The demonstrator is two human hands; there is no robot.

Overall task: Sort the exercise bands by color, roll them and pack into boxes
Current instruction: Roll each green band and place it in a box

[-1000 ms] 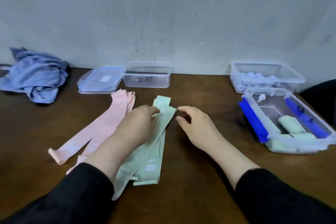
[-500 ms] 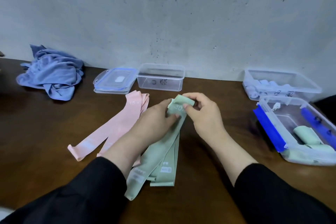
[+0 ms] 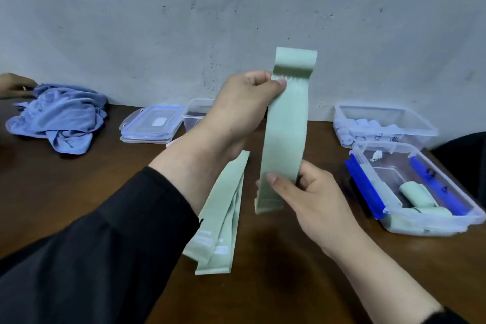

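At frame centre, the left hand point(image 3: 244, 102) pinches a green band point(image 3: 285, 134) near its top, holding it upright above the surface point(image 3: 79, 192). The right hand point(image 3: 307, 200) grips its lower end. More green bands point(image 3: 223, 218) lie flat below; rolled ones sit in the box point(image 3: 410, 187) at right.

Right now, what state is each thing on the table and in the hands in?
Lifted pale green exercise band: held upright off the table, unrolled.
Left hand: pinches the band near its top.
Right hand: grips the band near its bottom.
Flat pale green bands: lying unrolled on the table.
Clear box with blue clips: open, holds rolled green bands.
Far clear box: open, holds rolled pale blue bands.
Blue-rimmed clear lid: off, lying flat.
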